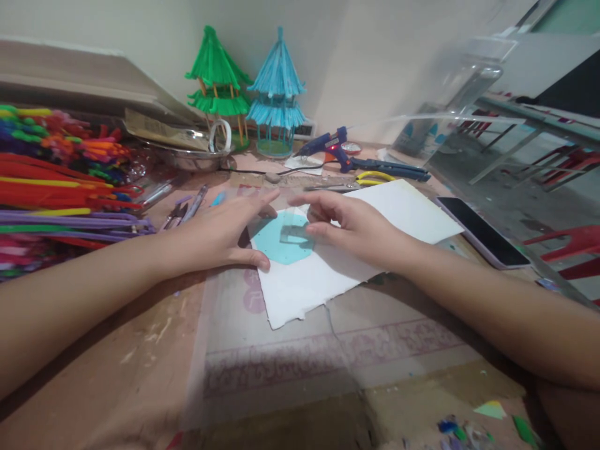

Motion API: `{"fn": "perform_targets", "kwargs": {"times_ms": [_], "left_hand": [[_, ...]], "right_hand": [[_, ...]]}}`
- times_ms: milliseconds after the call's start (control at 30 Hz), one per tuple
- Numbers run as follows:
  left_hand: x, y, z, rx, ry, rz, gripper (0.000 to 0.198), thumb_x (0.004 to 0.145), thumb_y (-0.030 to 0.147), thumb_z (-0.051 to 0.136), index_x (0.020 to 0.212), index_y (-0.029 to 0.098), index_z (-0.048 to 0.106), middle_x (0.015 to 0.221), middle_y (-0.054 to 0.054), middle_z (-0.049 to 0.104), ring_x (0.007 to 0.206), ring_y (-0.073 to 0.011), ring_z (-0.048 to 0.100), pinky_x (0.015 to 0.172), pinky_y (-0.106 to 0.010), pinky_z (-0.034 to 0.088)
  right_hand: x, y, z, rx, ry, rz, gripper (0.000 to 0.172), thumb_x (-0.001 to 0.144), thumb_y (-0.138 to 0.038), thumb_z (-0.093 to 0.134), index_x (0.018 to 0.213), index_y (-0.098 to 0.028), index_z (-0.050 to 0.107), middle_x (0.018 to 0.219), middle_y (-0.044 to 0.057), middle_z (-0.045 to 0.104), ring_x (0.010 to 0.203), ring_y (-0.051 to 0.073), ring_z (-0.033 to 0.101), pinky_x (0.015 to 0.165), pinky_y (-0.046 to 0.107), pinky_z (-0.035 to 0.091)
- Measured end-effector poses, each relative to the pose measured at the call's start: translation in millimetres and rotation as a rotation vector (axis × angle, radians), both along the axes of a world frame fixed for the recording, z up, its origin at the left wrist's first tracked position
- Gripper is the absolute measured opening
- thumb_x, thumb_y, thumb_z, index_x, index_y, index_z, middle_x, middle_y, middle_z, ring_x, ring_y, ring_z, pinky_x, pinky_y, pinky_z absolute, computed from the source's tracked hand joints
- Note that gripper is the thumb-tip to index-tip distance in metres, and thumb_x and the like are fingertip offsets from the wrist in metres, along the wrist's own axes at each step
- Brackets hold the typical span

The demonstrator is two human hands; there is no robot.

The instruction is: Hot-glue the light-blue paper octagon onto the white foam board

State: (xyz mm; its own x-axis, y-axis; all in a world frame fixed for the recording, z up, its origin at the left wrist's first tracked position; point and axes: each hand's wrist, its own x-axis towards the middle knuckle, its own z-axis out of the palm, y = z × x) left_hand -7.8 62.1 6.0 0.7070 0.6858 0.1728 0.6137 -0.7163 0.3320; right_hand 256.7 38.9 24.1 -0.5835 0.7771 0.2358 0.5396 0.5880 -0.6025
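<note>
The right hand (356,228) pinches a small translucent piece (293,234) between thumb and fingertips, holding it on a blue hexagon (276,247) just to its left. The left hand (220,234) lies spread and flat, its thumb touching the hexagon's near edge. Both hands rest on a white sheet (319,281). A phone (482,231) lies right of the right hand and a glue gun (335,147) beyond it. Pipe cleaners (60,181) are piled left of the left hand.

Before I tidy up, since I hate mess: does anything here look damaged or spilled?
The white sheet has a ragged, torn near edge and lies askew. Coloured scraps litter the table, near right corner.
</note>
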Motion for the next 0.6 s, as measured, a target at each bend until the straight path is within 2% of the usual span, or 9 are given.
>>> {"fn": "perform_targets", "kwargs": {"times_ms": [67, 167, 233, 300, 400, 600], "left_hand": [[0.0, 0.1, 0.0, 0.002, 0.005, 0.006, 0.114, 0.072, 0.068, 0.079, 0.161, 0.022, 0.025, 0.144, -0.016, 0.06, 0.136, -0.0381, 0.051, 0.112, -0.049, 0.039], [-0.8, 0.6, -2.0, 0.009, 0.006, 0.006, 0.114, 0.072, 0.069, 0.079, 0.162, 0.023, 0.025, 0.145, -0.017, 0.059, 0.137, -0.0378, 0.05, 0.112, -0.048, 0.038], [-1.3, 1.1, -3.7, 0.02, -0.003, -0.003, 0.114, 0.073, 0.067, 0.079, 0.162, 0.023, 0.024, 0.144, -0.016, 0.06, 0.135, -0.0367, 0.052, 0.112, -0.047, 0.039], [-1.4, 1.2, -4.3, 0.028, -0.016, -0.015, 0.113, 0.074, 0.066, 0.079, 0.162, 0.024, 0.022, 0.144, -0.015, 0.06, 0.133, -0.0356, 0.054, 0.11, -0.045, 0.04], [-0.4, 0.5, -2.3, 0.017, -0.004, -0.017, 0.113, 0.074, 0.065, 0.079, 0.163, 0.024, 0.021, 0.144, -0.014, 0.06, 0.133, -0.0358, 0.054, 0.109, -0.044, 0.041], [0.8, -0.7, -0.8, 0.012, 0.003, -0.006, 0.111, 0.075, 0.066, 0.078, 0.162, 0.025, 0.023, 0.143, -0.014, 0.061, 0.133, -0.0365, 0.054, 0.109, -0.045, 0.041]], "right_hand": [[-2.9, 4.8, -5.5, 0.052, -0.005, -0.058, 0.042, 0.093, -0.02, 0.058, 0.135, -0.016, 0.06, 0.089, 0.003, 0.065, 0.079, 0.018, 0.059, 0.076, 0.031, 0.047], [-8.3, 10.1, -13.2, 0.126, -0.079, -0.073, 0.043, 0.092, -0.017, 0.057, 0.135, -0.021, 0.06, 0.108, 0.007, 0.071, 0.092, 0.021, 0.063, 0.084, 0.034, 0.048], [-10.5, 11.4, -14.7, 0.151, -0.133, -0.077, 0.038, 0.092, -0.016, 0.056, 0.128, -0.021, 0.065, 0.115, 0.008, 0.071, 0.098, 0.022, 0.063, 0.087, 0.035, 0.048], [-11.1, 11.4, -12.4, 0.127, -0.175, -0.08, 0.026, 0.092, -0.014, 0.055, 0.112, -0.019, 0.07, 0.107, 0.008, 0.073, 0.095, 0.022, 0.064, 0.084, 0.033, 0.046], [-10.2, 9.2, -5.7, 0.057, -0.192, -0.052, 0.014, 0.09, -0.011, 0.058, 0.091, -0.016, 0.07, 0.09, 0.005, 0.071, 0.083, 0.018, 0.062, 0.075, 0.028, 0.042], [-9.7, 1.3, 1.2, 0.012, -0.181, 0.07, 0.013, 0.089, -0.011, 0.058, 0.084, -0.017, 0.067, 0.086, 0.003, 0.07, 0.078, 0.016, 0.058, 0.071, 0.026, 0.039]]}}
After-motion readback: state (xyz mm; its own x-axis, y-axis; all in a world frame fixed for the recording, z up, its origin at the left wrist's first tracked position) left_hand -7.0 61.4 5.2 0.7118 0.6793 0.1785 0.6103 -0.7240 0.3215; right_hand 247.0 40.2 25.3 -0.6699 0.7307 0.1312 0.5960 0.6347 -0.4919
